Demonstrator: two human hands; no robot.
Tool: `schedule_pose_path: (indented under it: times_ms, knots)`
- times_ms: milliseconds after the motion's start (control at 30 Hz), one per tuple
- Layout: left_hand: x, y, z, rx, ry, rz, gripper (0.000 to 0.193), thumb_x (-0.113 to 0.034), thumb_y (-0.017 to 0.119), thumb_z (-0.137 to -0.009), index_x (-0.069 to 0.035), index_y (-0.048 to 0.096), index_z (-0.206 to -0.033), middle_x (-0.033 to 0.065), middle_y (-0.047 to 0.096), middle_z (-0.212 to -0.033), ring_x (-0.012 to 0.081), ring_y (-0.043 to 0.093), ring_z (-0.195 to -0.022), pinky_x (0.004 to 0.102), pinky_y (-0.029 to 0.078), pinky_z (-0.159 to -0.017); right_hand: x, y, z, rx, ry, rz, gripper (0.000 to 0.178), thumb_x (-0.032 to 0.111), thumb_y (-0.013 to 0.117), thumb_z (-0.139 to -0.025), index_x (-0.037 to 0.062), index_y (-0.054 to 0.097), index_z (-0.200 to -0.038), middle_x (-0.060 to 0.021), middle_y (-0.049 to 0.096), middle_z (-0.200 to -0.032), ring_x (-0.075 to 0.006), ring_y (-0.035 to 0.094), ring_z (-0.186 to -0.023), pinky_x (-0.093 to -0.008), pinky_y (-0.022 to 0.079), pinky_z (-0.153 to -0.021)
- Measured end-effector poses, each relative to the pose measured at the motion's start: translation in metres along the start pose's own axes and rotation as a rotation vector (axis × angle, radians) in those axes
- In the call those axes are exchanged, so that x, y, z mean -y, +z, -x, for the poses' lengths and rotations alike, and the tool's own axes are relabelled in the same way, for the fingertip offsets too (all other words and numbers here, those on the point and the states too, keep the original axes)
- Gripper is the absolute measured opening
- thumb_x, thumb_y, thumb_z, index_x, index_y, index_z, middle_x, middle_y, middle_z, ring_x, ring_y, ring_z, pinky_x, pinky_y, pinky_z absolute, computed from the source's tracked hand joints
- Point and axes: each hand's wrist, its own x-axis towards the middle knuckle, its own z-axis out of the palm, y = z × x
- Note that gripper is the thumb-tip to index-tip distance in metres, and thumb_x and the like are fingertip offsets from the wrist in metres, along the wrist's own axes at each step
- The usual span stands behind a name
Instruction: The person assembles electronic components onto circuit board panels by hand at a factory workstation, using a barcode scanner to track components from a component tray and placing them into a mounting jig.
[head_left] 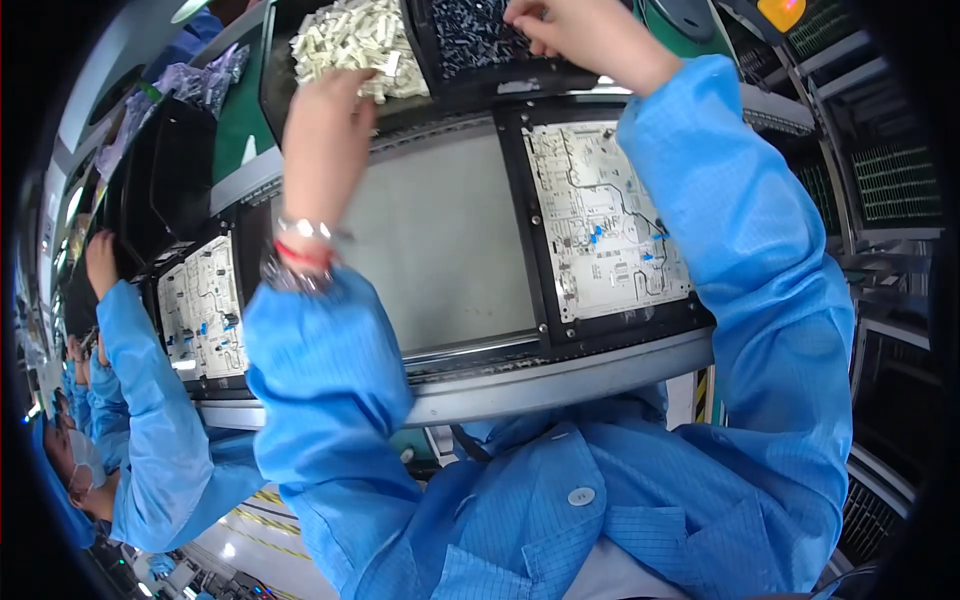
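Observation:
My left hand (325, 140) reaches over the near edge of a black bin heaped with small white plastic parts (360, 40). Its fingers bend down at the pile; they are blurred and partly hidden behind the hand, so their grip cannot be made out. Over a second bin, filled with small dark parts (470, 35), my right hand (575, 35) has its fingers curled together; anything between them is too small to name. Below my right forearm lies a white circuit board (605, 220) in a black frame, with several blue components standing on it.
A bare grey plate (440, 240) lies between the black frames on the line. At the left, a co-worker's arm (150, 350) reaches past another white circuit board (200, 300). A metal rail (560, 380) runs along the near edge. Purple plastic bags (205, 80) lie at the far left.

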Motion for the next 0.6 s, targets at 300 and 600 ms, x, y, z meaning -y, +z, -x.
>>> schedule_pose_path:
  times_ms: [300, 600]
  knots:
    - [0.057, 0.016, -0.015, 0.282, -0.182, 0.082, 0.023, -0.003, 0.063, -0.074, -0.008, 0.066, -0.096, 0.0129, 0.066, -0.085, 0.0249, 0.065, -0.077, 0.0315, 0.05, -0.068, 0.017, -0.044, 0.1, 0.293, 0.07, -0.422, 0.016, 0.003, 0.059, -0.084, 0.0013, 0.063, -0.099, -0.0063, 0.061, -0.088, -0.0147, 0.062, -0.08, -0.0287, 0.051, -0.068]
    - [-0.01, -0.018, -0.003, 0.038, -0.431, 0.56, 0.028, -0.015, 0.059, -0.088, -0.001, 0.059, -0.112, 0.0091, 0.063, -0.104, 0.0158, 0.061, -0.095, 0.0241, 0.049, -0.081, 0.035, -0.005, 0.185, 0.329, -0.095, -0.327, 0.013, -0.002, 0.067, -0.069, 0.004, 0.061, -0.079, -0.0061, 0.059, -0.08, -0.0254, 0.054, -0.081, -0.0355, 0.045, -0.072]
